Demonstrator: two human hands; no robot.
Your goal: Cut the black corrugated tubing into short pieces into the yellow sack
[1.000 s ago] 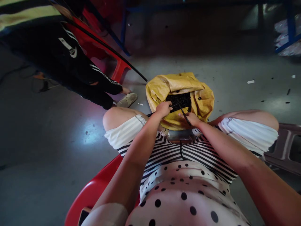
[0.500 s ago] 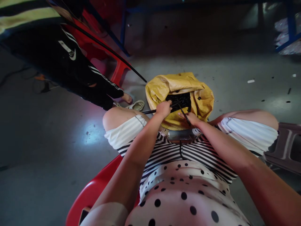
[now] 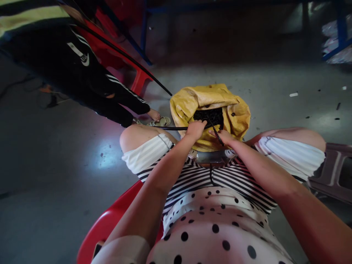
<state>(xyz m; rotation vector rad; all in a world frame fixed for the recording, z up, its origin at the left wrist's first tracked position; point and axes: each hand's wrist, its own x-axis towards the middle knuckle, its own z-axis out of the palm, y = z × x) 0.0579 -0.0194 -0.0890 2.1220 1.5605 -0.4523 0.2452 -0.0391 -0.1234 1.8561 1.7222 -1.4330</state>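
Black tubing [image 3: 172, 128] passes through the left hand [image 3: 196, 130], whose fingers are closed around it; this hand sits slightly nearer the right one than half a second ago, and more tubing shows on its outer side. Opposite those fingers, the right hand [image 3: 224, 138] grips a slim dark tool [image 3: 216, 134], its thumb showing on the side toward the left hand. What kind of tool is hard to tell: its tip blends into the darkness behind. Just beyond both hands' fingertips, the yellow sack [image 3: 214, 97] has stayed put, its mouth open on black pieces [image 3: 202, 114] too dark to separate. Farther out past the left fingers, a co-worker's bare foot [image 3: 154, 115] has shifted toward the sack, now at a pale shoe [image 3: 165, 121].
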